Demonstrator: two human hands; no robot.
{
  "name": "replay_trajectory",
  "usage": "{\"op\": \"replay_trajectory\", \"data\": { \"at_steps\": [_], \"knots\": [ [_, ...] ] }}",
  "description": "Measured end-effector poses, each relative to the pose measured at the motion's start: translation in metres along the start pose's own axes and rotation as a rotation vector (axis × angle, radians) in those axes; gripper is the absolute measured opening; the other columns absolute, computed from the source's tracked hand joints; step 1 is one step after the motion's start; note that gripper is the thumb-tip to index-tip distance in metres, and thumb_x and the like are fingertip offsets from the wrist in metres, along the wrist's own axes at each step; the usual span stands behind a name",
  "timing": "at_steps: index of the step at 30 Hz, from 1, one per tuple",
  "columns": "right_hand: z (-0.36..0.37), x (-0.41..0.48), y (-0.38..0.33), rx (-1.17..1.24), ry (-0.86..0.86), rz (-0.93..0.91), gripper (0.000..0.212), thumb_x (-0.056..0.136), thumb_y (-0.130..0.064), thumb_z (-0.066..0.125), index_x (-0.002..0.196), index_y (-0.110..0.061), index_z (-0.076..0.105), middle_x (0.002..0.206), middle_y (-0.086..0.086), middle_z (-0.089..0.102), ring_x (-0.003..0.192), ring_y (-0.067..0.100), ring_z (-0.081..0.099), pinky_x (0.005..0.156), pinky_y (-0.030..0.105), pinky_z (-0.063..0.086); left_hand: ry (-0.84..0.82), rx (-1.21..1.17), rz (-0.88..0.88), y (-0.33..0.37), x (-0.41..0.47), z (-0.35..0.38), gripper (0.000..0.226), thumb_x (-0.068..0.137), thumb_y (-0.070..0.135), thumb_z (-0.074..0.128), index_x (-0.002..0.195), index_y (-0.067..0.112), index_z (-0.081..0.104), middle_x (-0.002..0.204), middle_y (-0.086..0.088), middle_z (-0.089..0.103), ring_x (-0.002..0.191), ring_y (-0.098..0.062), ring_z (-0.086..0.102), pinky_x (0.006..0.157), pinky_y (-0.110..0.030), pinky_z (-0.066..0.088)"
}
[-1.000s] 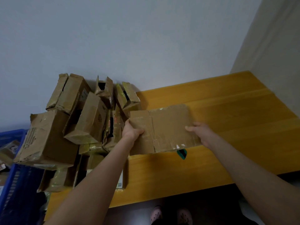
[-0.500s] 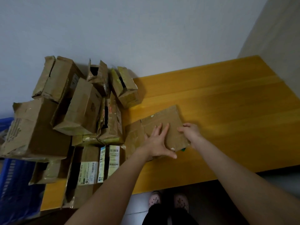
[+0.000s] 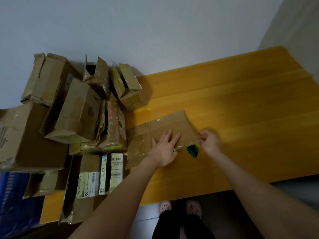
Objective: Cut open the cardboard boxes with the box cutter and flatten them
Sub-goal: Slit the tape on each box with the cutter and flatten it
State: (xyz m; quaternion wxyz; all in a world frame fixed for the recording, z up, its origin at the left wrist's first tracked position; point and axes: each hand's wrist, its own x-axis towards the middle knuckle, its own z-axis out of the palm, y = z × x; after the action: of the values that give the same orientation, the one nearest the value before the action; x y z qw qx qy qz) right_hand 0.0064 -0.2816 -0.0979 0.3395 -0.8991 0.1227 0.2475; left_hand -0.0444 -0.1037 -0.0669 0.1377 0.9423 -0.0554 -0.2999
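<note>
Head view: a yellow wooden table (image 3: 241, 109) with long plank lines stands in a corner of the room. Its far edge meets a pale grey wall (image 3: 155, 31), and its right end meets a second wall (image 3: 296, 23). Grey floor (image 3: 293, 188) shows below the near edge, where the person's feet stand in pink slippers (image 3: 165, 207).

A flattened cardboard box (image 3: 165, 124) lies on the table near its middle, just right of the heap and close to the near edge. The left hand (image 3: 164, 149) presses down on it, palm flat and fingers straight and slightly spread. The right hand (image 3: 210, 142) pinches the sheet's near right corner, fingers curled around the edge — it is a little blurred. A small dark green object (image 3: 192, 151) pokes out from under that edge, between the two hands; too little of it shows to tell what it is.

The left end of the table carries a heap of cardboard boxes (image 3: 77, 114), stacked unevenly against the wall, several with torn flaps gaping open. A long box with white shipping labels (image 3: 86, 183) lies at the front of the heap and hangs over the near edge. Beside the table at the far left stands a blue plastic crate (image 3: 12, 195), partly covered by the boxes.
</note>
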Motion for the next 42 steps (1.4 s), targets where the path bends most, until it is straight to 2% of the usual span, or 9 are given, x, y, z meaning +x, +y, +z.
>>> {"op": "replay_trajectory", "data": {
  "at_steps": [4,13,18,22,24,29,35,39,42],
  "knots": [
    [0.013,-0.01,0.011,-0.294,-0.13,-0.107,0.066,0.078,-0.044,0.076,0.134,-0.024,0.046,0.127,0.003,0.05,0.11,0.026,0.057,0.083,0.035,0.047,0.035,-0.011,-0.022,-0.003,0.012,-0.004,0.068,0.1,0.032,0.039,0.155,0.033,-0.001,0.163,-0.005,-0.007,0.15,-0.026,-0.006,0.116,-0.061,0.003],
    [-0.013,-0.001,0.027,-0.289,0.142,0.034,0.041,0.092,-0.033,0.062,0.128,-0.014,0.057,0.122,0.013,0.05,0.1,0.034,0.059,0.077,0.035,0.048,0.005,0.104,0.024,-0.005,0.003,0.017,0.074,0.099,0.037,0.043,0.155,0.03,-0.006,0.162,-0.007,-0.013,0.149,-0.027,-0.011,0.116,-0.063,0.0],
    [-0.023,0.01,0.013,-0.361,0.167,0.015,0.044,0.099,-0.042,0.046,0.134,-0.017,0.051,0.136,0.015,0.04,0.105,0.033,0.055,0.075,0.035,0.045,-0.087,0.182,0.007,-0.008,0.002,0.039,0.096,0.085,0.075,0.04,0.155,0.027,-0.006,0.161,-0.005,-0.019,0.149,-0.024,-0.014,0.116,-0.061,-0.003],
    [-0.003,0.007,-0.024,-0.424,0.248,-0.33,0.045,0.101,-0.038,0.04,0.143,-0.021,0.042,0.14,0.009,0.037,0.127,0.026,0.037,0.091,0.036,0.043,0.233,0.021,-0.073,-0.025,0.009,0.029,0.07,0.098,0.058,0.032,0.155,0.026,0.009,0.163,-0.003,0.005,0.149,-0.025,0.008,0.122,-0.045,0.007],
    [0.017,0.005,-0.042,-0.468,0.175,-0.484,0.051,0.101,-0.04,0.037,0.149,-0.023,0.032,0.153,0.006,0.026,0.14,0.026,0.025,0.104,0.039,0.038,0.347,0.039,-0.19,-0.046,0.017,0.025,0.069,0.1,0.055,0.027,0.156,0.025,0.001,0.163,-0.004,-0.002,0.15,-0.023,-0.001,0.121,-0.045,0.001],
    [0.064,0.015,-0.057,-0.664,-0.015,-0.663,0.056,0.103,-0.042,0.027,0.154,-0.028,0.01,0.162,0.001,-0.009,0.148,0.025,-0.014,0.119,0.041,-0.003,0.174,0.087,-0.247,-0.058,0.038,0.042,0.063,0.1,0.055,0.011,0.15,0.03,-0.019,0.159,-0.005,-0.026,0.146,-0.025,-0.024,0.118,-0.053,-0.009],
    [0.084,0.038,-0.037,-0.819,-0.052,-0.583,0.06,0.1,-0.053,0.014,0.153,-0.031,-0.001,0.16,0.002,-0.017,0.147,0.029,-0.016,0.118,0.05,-0.009,0.312,0.096,-0.269,-0.067,0.044,0.058,0.07,0.095,0.051,-0.001,0.152,0.014,-0.016,0.16,-0.006,-0.022,0.148,-0.018,-0.019,0.12,-0.042,-0.01],
    [0.098,0.042,-0.03,-0.787,0.058,-0.582,0.067,0.091,-0.059,0.008,0.151,-0.03,0.013,0.161,0.006,0.007,0.148,0.034,0.006,0.116,0.053,-0.002,0.329,0.082,-0.284,-0.069,0.048,0.063,0.073,0.086,0.055,-0.01,0.148,0.018,-0.022,0.158,-0.008,-0.026,0.147,-0.02,-0.02,0.119,-0.042,-0.011],
    [0.1,0.045,-0.03,-0.814,0.064,-0.569,0.066,0.088,-0.061,0.001,0.148,-0.033,-0.003,0.16,0.004,-0.008,0.148,0.033,-0.003,0.115,0.052,-0.009,0.299,0.082,-0.27,-0.071,0.049,0.061,0.074,0.083,0.059,-0.013,0.147,0.025,-0.025,0.156,-0.008,-0.031,0.146,-0.022,-0.025,0.119,-0.045,-0.012]
  ]
}}
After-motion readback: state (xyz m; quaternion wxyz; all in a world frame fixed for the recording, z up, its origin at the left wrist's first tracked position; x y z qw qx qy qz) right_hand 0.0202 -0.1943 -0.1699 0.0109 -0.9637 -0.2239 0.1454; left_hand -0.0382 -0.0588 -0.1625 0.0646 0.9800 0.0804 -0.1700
